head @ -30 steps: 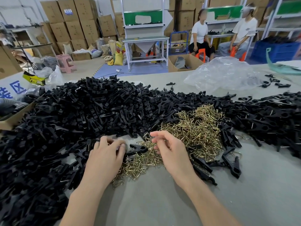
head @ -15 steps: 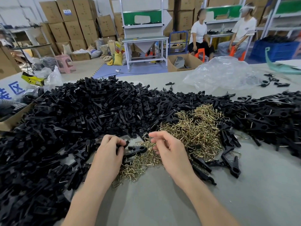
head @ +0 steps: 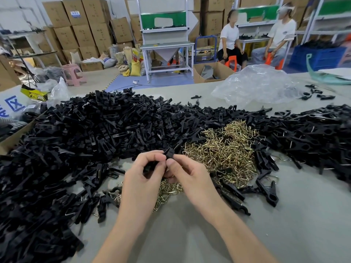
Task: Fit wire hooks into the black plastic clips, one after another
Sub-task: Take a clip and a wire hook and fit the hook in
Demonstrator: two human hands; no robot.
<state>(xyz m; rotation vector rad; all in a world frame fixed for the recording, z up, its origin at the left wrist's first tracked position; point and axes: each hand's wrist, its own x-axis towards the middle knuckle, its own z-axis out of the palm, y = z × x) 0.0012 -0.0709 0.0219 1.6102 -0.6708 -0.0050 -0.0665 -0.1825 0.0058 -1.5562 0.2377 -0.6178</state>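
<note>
My left hand (head: 145,177) and my right hand (head: 187,173) meet above the table and pinch one black plastic clip (head: 169,154) between their fingertips. The clip's top end sticks up between the two thumbs; the rest is hidden by my fingers. Whether a wire hook is in my fingers I cannot tell. A heap of brass-coloured wire hooks (head: 224,149) lies just right of and under my hands. A large pile of loose black clips (head: 95,133) spreads across the left and back. Another pile of black clips with wire hooks (head: 313,135) lies at the right.
The grey table (head: 284,230) shows bare cloth near me. A crumpled clear plastic bag (head: 254,86) lies at the back right. A cardboard box edge (head: 11,139) sits at the far left. Two people sit on stools beyond the table, among shelves and stacked cartons.
My left hand has lifted a black clip off the table and my right hand has come left to meet it; both now pinch the clip above the hooks.
</note>
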